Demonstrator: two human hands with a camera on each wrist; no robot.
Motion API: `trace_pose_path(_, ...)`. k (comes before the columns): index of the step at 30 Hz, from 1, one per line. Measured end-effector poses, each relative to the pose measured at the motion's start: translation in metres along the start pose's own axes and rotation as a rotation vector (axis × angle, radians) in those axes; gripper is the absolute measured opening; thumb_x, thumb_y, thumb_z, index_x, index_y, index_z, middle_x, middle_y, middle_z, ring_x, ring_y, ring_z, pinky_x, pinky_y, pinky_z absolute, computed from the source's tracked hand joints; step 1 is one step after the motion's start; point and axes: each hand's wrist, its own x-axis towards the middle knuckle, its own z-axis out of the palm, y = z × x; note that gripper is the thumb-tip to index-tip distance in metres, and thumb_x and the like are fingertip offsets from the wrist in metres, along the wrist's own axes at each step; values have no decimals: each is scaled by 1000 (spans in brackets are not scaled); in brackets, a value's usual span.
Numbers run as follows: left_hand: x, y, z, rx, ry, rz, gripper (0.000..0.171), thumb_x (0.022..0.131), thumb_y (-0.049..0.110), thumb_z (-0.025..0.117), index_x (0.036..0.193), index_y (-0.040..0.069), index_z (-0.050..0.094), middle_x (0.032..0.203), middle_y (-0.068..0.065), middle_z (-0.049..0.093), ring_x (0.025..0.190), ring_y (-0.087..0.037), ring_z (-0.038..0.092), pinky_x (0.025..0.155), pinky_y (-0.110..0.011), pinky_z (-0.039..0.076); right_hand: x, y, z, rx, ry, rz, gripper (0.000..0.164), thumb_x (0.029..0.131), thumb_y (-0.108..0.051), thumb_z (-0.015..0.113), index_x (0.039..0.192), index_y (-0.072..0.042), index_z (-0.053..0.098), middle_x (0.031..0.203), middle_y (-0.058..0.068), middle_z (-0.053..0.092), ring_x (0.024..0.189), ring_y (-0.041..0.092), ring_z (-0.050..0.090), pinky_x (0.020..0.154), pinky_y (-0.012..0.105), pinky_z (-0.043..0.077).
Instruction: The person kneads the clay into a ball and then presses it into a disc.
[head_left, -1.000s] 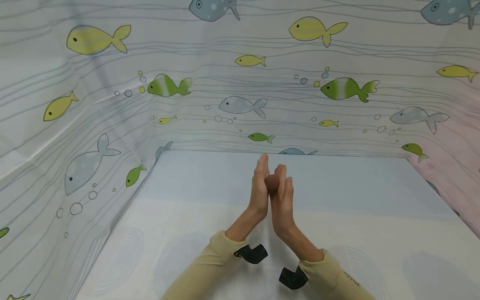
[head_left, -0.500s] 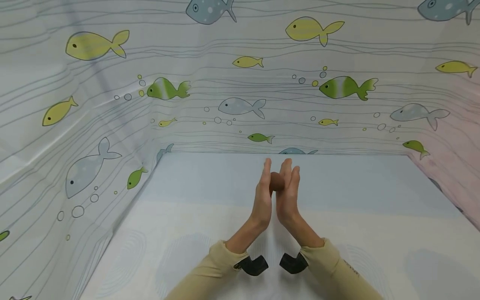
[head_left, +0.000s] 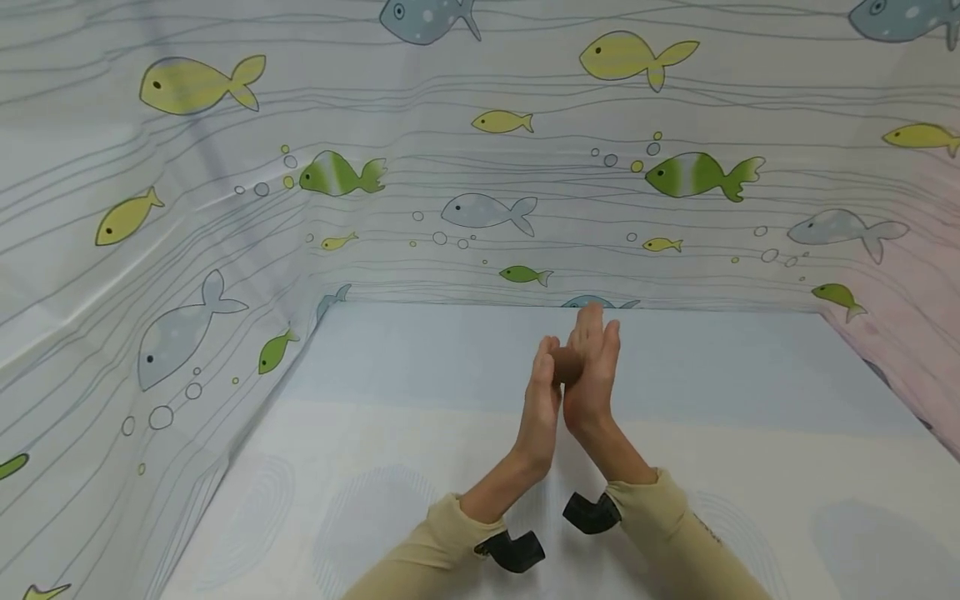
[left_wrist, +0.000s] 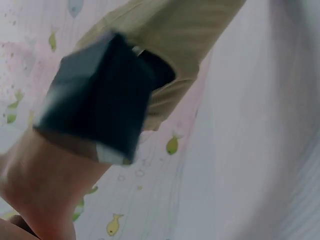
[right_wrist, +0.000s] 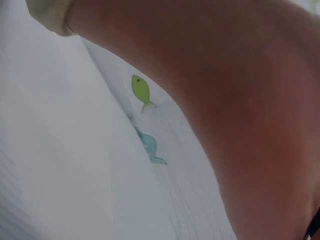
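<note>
A small brown ball (head_left: 567,365) sits between my two palms in the head view, raised above the white table. My left hand (head_left: 538,412) presses it from the left, with long, nearly straight fingers pointing away from me. From the right, my right hand (head_left: 591,387) lies flat against the ball, and its fingertips reach farther forward than the left ones. Both palms face each other, and the ball lies near the fingers. The left wrist view shows a bare wrist (left_wrist: 55,180) below a dark mount. A bare forearm (right_wrist: 215,85) fills much of the right wrist view.
The table (head_left: 390,433) is covered in white and pale blue. Fish-printed curtains (head_left: 420,158) rise behind it and at the left, and a pink panel (head_left: 922,350) stands at the right. Black angled mounts (head_left: 513,552) stick out from both sleeve cuffs.
The hands slide against each other: the right has moved forward past the left, which has drawn back. Both hands and the ball have shifted slightly right.
</note>
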Motion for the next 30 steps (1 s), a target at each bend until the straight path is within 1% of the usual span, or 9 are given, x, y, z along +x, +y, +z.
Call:
trace_pose_path(9, 21, 2, -15, -89, 121, -123, 76, 101, 58, 17, 159, 9, 17, 164, -4, 18, 152, -20, 14, 122, -45, 12, -33, 7, 7, -138, -96, 46, 74, 102, -58, 9, 157, -14, -15, 165, 2, -13, 151, 15, -17, 120, 46, -11)
trace_pose_path(15, 29, 6, -21, -2, 148, -63, 72, 102, 56, 18, 159, 13, 16, 165, 1, 15, 152, -13, 10, 123, -39, 7, -40, 14, 6, -148, -137, 95, 72, 102, -57, 5, 155, -16, -21, 163, -1, -20, 150, 16, -18, 121, 48, -7)
trace_pose_path(18, 28, 7, -19, 83, 142, 25, 70, 104, 52, 19, 137, 0, 54, 135, -13, 56, 139, -17, 40, 120, -36, 17, -35, 14, 6, -121, -117, 97, 73, 102, -58, 5, 155, -16, -21, 163, -2, -20, 151, 14, -17, 122, 45, -6)
trace_pose_path(20, 27, 7, -16, 145, 119, 92, 72, 106, 48, 17, 107, -7, 63, 102, -22, 62, 119, -26, 54, 114, -37, 28, -30, 13, 5, -94, -88, 106, 74, 101, -60, 7, 156, -17, -18, 164, -3, -18, 151, 13, -15, 122, 43, -4)
trace_pose_path(22, 23, 7, -14, 204, 99, 136, 71, 107, 43, 16, 106, -11, 62, 99, -25, 60, 118, -29, 54, 114, -40, 29, -25, 11, 5, -68, -65, 112, 76, 100, -63, 9, 157, -18, -16, 165, -2, -16, 151, 13, -15, 122, 42, -4)
trace_pose_path(24, 19, 7, -12, 243, 65, 152, 69, 106, 41, 13, 131, -10, 53, 131, -20, 56, 133, -27, 45, 117, -43, 25, -21, 8, 5, -45, -51, 113, 78, 100, -65, 11, 157, -19, -14, 165, -1, -16, 151, 14, -15, 122, 42, -5)
trace_pose_path(26, 14, 7, -11, 261, 49, 144, 66, 106, 41, 13, 155, -2, 24, 159, -12, 30, 150, -21, 19, 122, -45, 14, -18, 7, 5, -27, -41, 112, 80, 99, -67, 13, 158, -20, -13, 165, 0, -16, 151, 14, -14, 122, 42, -5)
trace_pose_path(27, 12, 7, -11, 262, 40, 136, 66, 105, 41, 13, 158, 1, 10, 164, -8, 15, 152, -19, 7, 122, -45, 9, -17, 6, 5, -20, -39, 110, 81, 98, -68, 13, 158, -19, -13, 165, 0, -17, 151, 14, -14, 122, 42, -6)
trace_pose_path(30, 9, 7, -10, 253, 25, 130, 68, 105, 44, 13, 159, 4, 8, 165, -4, 10, 152, -17, 6, 122, -46, 9, -13, 5, 5, -3, -24, 106, 83, 97, -69, 15, 158, -20, -13, 165, 0, -16, 152, 12, -13, 122, 41, -6)
